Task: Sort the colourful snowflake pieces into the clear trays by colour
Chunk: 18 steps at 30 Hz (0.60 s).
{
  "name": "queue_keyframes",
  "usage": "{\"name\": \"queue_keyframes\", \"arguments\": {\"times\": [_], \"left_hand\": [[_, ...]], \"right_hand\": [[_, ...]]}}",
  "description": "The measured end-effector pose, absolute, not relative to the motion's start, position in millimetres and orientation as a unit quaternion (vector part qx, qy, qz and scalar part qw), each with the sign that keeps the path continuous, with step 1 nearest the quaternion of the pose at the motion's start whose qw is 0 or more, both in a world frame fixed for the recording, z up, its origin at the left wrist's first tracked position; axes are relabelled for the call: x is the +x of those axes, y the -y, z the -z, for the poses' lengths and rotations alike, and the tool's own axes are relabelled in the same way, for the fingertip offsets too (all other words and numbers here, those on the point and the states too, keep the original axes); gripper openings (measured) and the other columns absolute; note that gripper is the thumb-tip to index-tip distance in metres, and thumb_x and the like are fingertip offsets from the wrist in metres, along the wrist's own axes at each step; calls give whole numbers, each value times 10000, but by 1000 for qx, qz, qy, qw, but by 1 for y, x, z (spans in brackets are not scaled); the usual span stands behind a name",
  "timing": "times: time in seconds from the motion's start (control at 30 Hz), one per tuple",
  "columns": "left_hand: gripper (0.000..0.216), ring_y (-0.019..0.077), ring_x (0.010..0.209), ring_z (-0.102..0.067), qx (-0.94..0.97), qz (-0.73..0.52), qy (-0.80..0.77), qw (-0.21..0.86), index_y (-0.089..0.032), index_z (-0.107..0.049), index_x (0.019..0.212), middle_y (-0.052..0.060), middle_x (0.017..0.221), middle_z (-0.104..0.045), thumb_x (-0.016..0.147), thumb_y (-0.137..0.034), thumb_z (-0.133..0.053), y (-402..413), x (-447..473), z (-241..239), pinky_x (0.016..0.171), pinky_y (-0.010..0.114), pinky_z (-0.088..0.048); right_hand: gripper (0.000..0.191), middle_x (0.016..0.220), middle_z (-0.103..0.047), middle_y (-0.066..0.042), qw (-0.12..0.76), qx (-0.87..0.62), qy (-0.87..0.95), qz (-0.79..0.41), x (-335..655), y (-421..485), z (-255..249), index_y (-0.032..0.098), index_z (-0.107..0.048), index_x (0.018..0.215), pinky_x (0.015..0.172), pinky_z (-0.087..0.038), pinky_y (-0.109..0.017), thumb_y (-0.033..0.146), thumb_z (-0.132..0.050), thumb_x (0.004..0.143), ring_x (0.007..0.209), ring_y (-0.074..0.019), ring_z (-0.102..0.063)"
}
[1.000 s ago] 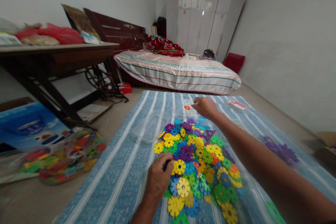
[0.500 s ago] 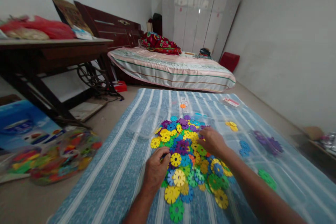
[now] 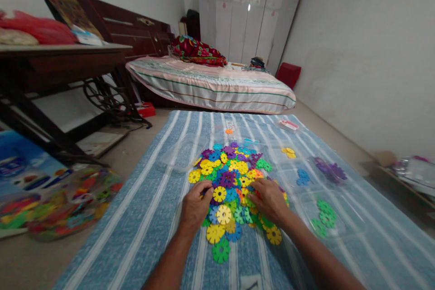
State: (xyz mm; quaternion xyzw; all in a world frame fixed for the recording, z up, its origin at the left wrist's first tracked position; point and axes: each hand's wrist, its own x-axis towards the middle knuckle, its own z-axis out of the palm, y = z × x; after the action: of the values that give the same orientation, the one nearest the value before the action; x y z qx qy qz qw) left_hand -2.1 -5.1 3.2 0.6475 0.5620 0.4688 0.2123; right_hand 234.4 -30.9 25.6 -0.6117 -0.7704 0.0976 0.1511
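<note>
The heap of many-coloured plastic snowflake discs (image 3: 234, 181) lies in the middle of the blue-and-white striped mat (image 3: 152, 217). The left hand (image 3: 194, 206) sits at the heap's near left edge, fingers curled down beside a yellow disc (image 3: 219, 194); whether they pinch a piece cannot be told. The right hand (image 3: 270, 199) rests on the near right part of the heap with its fingers bent over the discs, and its grasp cannot be told either.

A second ago the right hand was stretched far out to the single orange disc (image 3: 229, 131) at the mat's far end. It has since drawn back across the heap, while the left hand has stayed put.

Right of the heap, clear plastic trays hold sorted yellow discs (image 3: 288, 151), blue discs (image 3: 302, 177), purple discs (image 3: 328, 171) and green discs (image 3: 322, 217). A small red-and-white labelled packet (image 3: 288, 124) lies beyond them, its writing too small to read. On the floor at left are a clear bag of discs (image 3: 68, 204) and a blue printed box (image 3: 20, 172), its lettering blurred.
</note>
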Motion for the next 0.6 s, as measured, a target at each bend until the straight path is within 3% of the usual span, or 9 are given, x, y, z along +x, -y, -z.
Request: {"name": "queue_keyframes", "arguments": {"times": [0.37, 0.6], "left_hand": [[188, 172, 854, -632, 647, -464, -566, 215, -204, -637, 792, 28, 884, -683, 728, -327, -509, 3, -1, 1, 831, 307, -500], [189, 167, 846, -631, 648, -459, -569, 214, -206, -636, 791, 19, 871, -683, 726, -327, -507, 4, -1, -3, 828, 295, -498]], "right_hand": [[278, 1137, -574, -82, 222, -570, 783, -111, 243, 58, -22, 209, -615, 1049, 907, -379, -353, 290, -606, 784, 1060, -227, -505], [239, 1159, -549, -92, 182, -584, 786, -86, 238, 71, -28, 213, -640, 943, 940, -349, -412, 256, -679, 712, 1109, -270, -463]]}}
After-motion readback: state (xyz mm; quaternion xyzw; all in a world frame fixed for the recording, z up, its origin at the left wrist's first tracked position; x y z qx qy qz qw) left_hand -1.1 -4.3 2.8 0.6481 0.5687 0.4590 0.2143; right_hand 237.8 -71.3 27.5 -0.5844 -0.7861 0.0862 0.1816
